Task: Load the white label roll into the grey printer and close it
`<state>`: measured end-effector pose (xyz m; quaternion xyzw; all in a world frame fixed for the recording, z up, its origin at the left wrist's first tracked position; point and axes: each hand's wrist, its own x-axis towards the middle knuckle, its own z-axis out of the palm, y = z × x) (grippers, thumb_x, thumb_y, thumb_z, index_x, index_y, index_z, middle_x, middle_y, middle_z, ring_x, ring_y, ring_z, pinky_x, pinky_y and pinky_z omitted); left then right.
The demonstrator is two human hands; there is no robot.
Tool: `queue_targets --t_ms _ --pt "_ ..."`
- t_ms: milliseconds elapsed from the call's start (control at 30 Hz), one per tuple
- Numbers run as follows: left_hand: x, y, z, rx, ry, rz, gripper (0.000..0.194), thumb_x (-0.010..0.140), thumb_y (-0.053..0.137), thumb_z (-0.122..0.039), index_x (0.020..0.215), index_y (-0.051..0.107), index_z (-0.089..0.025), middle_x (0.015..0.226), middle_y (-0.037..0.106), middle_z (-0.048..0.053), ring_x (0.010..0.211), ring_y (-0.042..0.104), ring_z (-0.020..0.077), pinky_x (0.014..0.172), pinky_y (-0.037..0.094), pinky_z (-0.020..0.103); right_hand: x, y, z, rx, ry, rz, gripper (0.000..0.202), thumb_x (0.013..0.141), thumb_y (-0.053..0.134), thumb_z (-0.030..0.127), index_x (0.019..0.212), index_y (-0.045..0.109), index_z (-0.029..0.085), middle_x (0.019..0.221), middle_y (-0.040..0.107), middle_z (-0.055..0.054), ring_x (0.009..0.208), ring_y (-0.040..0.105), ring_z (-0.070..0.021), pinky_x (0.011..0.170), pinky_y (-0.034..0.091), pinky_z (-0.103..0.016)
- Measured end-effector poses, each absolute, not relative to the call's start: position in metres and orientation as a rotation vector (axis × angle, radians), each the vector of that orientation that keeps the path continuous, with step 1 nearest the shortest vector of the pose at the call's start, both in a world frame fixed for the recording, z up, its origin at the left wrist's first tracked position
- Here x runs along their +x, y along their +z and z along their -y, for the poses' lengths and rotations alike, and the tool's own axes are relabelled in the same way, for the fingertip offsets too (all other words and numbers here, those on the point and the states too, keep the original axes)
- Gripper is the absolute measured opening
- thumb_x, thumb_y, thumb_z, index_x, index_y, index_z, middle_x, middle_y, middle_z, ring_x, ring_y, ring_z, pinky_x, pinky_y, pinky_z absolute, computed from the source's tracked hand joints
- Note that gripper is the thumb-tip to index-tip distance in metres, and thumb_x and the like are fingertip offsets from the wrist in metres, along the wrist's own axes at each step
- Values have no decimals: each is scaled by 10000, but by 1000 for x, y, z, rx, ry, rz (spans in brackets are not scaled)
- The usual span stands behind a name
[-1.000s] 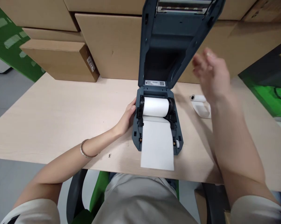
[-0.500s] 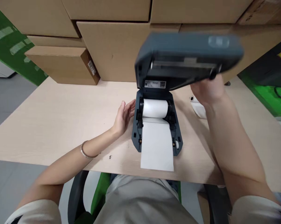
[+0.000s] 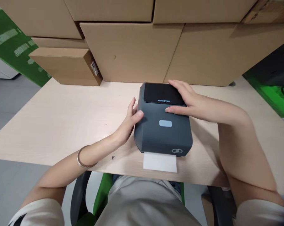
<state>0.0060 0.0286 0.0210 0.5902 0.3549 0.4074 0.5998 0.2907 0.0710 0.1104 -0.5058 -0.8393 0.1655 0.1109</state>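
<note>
A dark blue-grey label printer (image 3: 165, 135) stands on the table with its lid down. A strip of white label paper (image 3: 160, 162) sticks out of its front slot towards me. My left hand (image 3: 130, 122) rests against the printer's left side, fingers apart and thumb near the top edge. My right hand (image 3: 183, 100) lies on the lid's right side, thumb stretched across the top and fingers along the black panel (image 3: 164, 94). The inside of the printer and its paper roll are hidden under the lid.
Large cardboard boxes (image 3: 132, 53) are stacked along the back of the table (image 3: 62, 125). A flatter cardboard box (image 3: 64, 67) sits at the back left. The table's front edge runs just before my body, with a chair armrest (image 3: 79, 197) below it.
The printer's lid, raised half a second ago, has come down over the roll. My right hand has moved from under the lid onto its top; my left thumb now touches the side.
</note>
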Motion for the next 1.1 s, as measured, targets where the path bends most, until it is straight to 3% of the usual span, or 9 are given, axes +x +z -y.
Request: queue_targets --t_ms 100,167,267,333,400,533,633,833,1100 --pt "5 26 -29 1242 890 -842 1237 872 776 -725 1717 -96 -491 1835 251 35 1673 324 408 1312 423 586 284 117 -63 -1478 453 2501 1038 968 494 839 1744 241 198 1787 312 -178 1595 417 -415 1254 450 -596" --pt "4 28 -30 1246 886 -833 1282 850 822 -682 1714 -108 -502 1824 270 38 1672 320 414 1321 410 597 274 123 -56 -1439 361 2436 941 967 520 816 1664 408 195 1711 433 -194 1531 482 -433 1221 455 -621" --pt "3 26 -30 1259 903 -822 1267 851 827 -666 1716 -86 -510 1816 282 38 1680 296 407 1338 367 622 251 129 -42 -1264 333 1965 489 1032 483 672 1177 683 250 1210 705 -156 1175 666 -347 1042 546 -531" --pt "3 24 -29 1265 906 -815 1257 854 832 -652 1714 -75 -516 1820 269 33 1690 271 391 1346 345 620 237 130 -34 -1066 509 1697 457 1070 384 587 754 526 288 705 544 -54 718 592 -253 739 551 -422" --pt "3 24 -28 1272 908 -807 1264 854 839 -644 1714 -77 -509 1827 252 33 1694 259 380 1342 351 603 230 128 -32 -793 882 1691 554 1078 393 554 600 307 286 507 266 24 478 339 -174 521 399 -348" --pt "7 26 -25 1284 929 -799 1292 831 850 -667 1718 -71 -483 1831 241 46 1692 257 375 1310 400 563 232 124 -43 -178 1671 1737 675 1130 416 508 530 284 228 472 190 52 432 183 -92 459 214 -287" --pt "8 27 -25 1309 936 -775 1244 843 835 -674 1719 -31 -497 1823 270 40 1676 295 375 1271 444 544 234 123 -54 -114 1900 1749 696 1162 278 541 533 281 243 482 196 53 440 177 -92 449 190 -288" --pt "7 30 -26 1382 949 -773 1141 864 811 -690 1728 96 -479 1802 324 31 1651 335 385 1294 414 558 230 118 -50 -180 1874 1869 714 1140 252 627 529 274 258 450 241 45 415 194 -87 443 179 -303" --pt "5 33 -27 1466 936 -780 1093 894 761 -724 1740 126 -450 1815 317 31 1683 282 411 1358 314 609 235 114 -39 -263 1630 2067 672 1162 295 549 572 276 229 492 240 45 469 207 -95 502 210 -306"
